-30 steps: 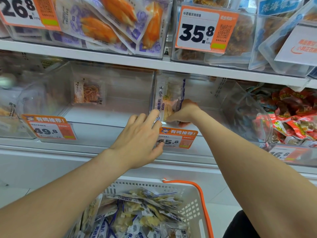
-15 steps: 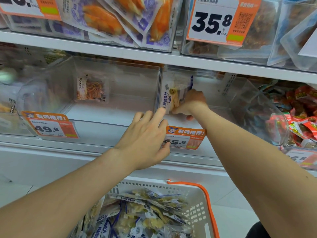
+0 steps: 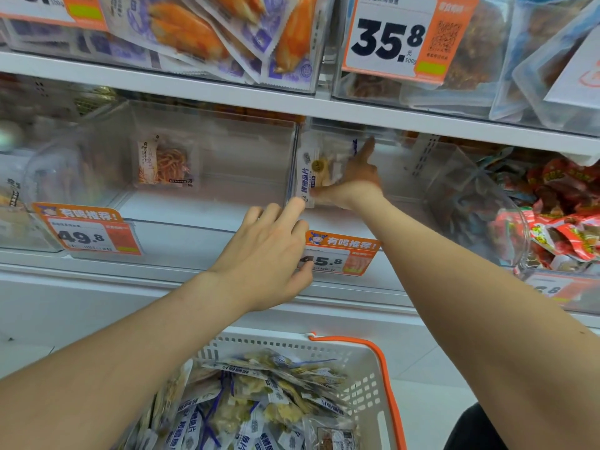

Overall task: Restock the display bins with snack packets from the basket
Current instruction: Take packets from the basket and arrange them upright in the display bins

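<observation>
Lifted higher, right hand [image 3: 352,186] spreads its grip wide against the 烤鳕鱼片 packet [image 3: 316,170]; left hand [image 3: 269,254], grip loose, touches 45.8 tag [image 3: 341,254].

The single wide-angle head-worn camera is looking forward and slightly down from close range, facing the white shelf board [image 3: 227,95] and its clear plastic display bins [image 3: 227,151], while the white slotted orange-handled basket [image 3: 324,347] is filling the lower edge.

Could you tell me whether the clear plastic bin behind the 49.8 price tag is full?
No, the clear plastic bin holds only one transparent packet of orange strips.
</observation>
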`<state>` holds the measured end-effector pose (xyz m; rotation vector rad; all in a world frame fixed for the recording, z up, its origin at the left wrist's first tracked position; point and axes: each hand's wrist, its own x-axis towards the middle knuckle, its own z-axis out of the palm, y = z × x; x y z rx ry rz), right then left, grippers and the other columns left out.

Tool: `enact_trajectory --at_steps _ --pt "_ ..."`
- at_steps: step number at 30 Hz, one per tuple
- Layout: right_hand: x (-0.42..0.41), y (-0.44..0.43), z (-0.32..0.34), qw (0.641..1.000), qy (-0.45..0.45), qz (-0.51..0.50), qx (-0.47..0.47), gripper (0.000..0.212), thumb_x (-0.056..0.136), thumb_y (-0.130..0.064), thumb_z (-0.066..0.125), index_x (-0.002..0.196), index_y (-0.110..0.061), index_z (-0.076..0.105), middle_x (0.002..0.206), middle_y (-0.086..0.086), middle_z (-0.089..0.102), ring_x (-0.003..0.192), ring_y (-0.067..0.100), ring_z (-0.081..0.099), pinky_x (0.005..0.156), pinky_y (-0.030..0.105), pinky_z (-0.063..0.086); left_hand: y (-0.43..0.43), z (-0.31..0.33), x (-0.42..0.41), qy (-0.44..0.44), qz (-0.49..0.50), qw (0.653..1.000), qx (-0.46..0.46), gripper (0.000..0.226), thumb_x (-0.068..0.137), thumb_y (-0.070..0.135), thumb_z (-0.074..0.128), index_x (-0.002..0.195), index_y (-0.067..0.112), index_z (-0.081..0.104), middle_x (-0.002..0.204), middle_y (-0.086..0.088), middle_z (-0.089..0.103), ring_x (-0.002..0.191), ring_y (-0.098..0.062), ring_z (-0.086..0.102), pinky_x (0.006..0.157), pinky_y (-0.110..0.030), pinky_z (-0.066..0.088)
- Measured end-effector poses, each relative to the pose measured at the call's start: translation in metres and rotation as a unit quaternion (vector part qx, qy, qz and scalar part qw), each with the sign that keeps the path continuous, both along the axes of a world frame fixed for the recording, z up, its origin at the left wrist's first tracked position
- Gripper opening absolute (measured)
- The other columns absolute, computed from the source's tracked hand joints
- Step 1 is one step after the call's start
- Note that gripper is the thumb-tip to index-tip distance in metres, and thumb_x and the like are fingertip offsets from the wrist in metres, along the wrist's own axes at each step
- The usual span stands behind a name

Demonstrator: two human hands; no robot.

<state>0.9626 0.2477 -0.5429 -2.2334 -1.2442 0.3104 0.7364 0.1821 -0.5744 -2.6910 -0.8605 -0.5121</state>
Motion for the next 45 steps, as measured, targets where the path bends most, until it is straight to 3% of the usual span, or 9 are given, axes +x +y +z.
enact_trajectory --at_steps 2,4,7,11,21,25,31,40,45 --pt "-0.004 -0.003 0.003 0.994 -0.100 0.028 0.024 0.148 0.065 -0.047 0.096 0.162 -0.031 -0.016 0.145 0.017 0.046 0.129 0.042 0.056 0.097 0.046 0.054 0.000 0.000 0.000 0.002 0.001 1.000 -0.001 0.040 0.093 0.053 0.046 0.097 0.014 0.055 0.131 -0.009 0.044 0.089 -0.027 0.047 0.081 -0.044 0.041" --pt "-0.005 -0.003 0.003 0.982 -0.177 0.062 0.020 0.129 0.069 -0.045 0.093 0.160 -0.042 0.001 0.147 0.017 0.036 0.122 0.047 0.057 0.090 0.049 0.055 -0.001 0.000 0.000 0.002 0.002 1.000 0.000 0.039 0.094 0.052 0.046 0.097 0.014 0.055 0.131 -0.009 0.044 0.089 -0.027 0.047 0.082 -0.044 0.042" --pt "-0.005 0.001 0.003 0.963 -0.256 0.083 -0.023 0.104 0.070 -0.048 0.090 0.150 -0.033 0.025 0.155 0.017 0.022 0.123 0.049 0.054 0.092 0.051 0.055 -0.001 0.001 0.000 0.004 0.003 1.000 0.001 0.039 0.094 0.052 0.045 0.097 0.014 0.055 0.128 -0.009 0.044 0.089 -0.027 0.047 0.082 -0.045 0.042" --pt "-0.001 0.009 0.000 0.935 -0.343 0.080 -0.038 0.109 0.068 -0.058 0.086 0.153 -0.028 0.025 0.161 0.017 0.021 0.148 0.052 0.021 0.119 0.059 0.030 0.000 0.000 0.001 0.004 0.005 1.000 0.002 0.040 0.093 0.052 0.046 0.096 0.014 0.056 0.128 -0.009 0.044 0.089 -0.027 0.047 0.081 -0.045 0.043" --pt "0.003 0.017 0.005 0.901 -0.415 0.122 -0.026 0.117 0.064 -0.070 0.081 0.157 -0.042 0.015 0.151 0.014 0.037 0.133 0.046 0.041 0.104 0.058 0.043 0.000 -0.002 0.002 -0.009 0.006 1.000 0.002 0.038 0.092 0.051 0.049 0.094 0.014 0.055 0.127 -0.009 0.046 0.087 -0.027 0.047 0.080 -0.045 0.042" --pt "0.002 0.016 0.003 0.908 -0.398 0.129 -0.020 0.117 0.066 -0.065 0.084 0.158 -0.044 0.014 0.156 0.015 0.031 0.140 0.048 0.033 0.106 0.057 0.043 0.001 -0.002 0.001 -0.003 0.005 1.000 0.003 0.039 0.093 0.051 0.046 0.094 0.014 0.055 0.127 -0.009 0.046 0.088 -0.028 0.047 0.081 -0.045 0.042" --pt "0.001 0.007 0.003 0.920 -0.366 0.138 0.011 0.121 0.069 -0.055 0.082 0.159 -0.045 0.002 0.164 0.014 0.016 0.153 0.044 0.011 0.122 0.059 0.022 0.001 -0.001 0.000 0.006 0.005 1.000 0.001 0.039 0.094 0.053 0.046 0.096 0.015 0.055 0.126 -0.008 0.044 0.089 -0.027 0.047 0.082 -0.045 0.043" --pt "0.004 0.005 0.010 0.956 -0.250 0.143 0.056 0.088 0.084 -0.035 0.083 0.154 -0.040 0.031 0.162 0.008 0.021 0.151 0.039 0.016 0.118 0.055 0.032 0.001 0.003 -0.002 0.008 -0.005 1.000 -0.016 0.038 0.096 0.052 0.048 0.098 0.015 0.054 0.128 -0.007 0.042 0.091 -0.025 0.047 0.083 -0.044 0.044" --pt "0.010 0.007 0.001 0.940 -0.299 0.162 0.011 0.087 0.092 -0.040 0.075 0.161 -0.040 0.021 0.166 0.010 0.018 0.154 0.039 0.010 0.121 0.056 0.026 -0.001 0.004 -0.002 0.008 -0.007 1.000 -0.015 0.038 0.097 0.053 0.047 0.099 0.016 0.054 0.128 -0.007 0.041 0.090 -0.025 0.046 0.083 -0.044 0.043"
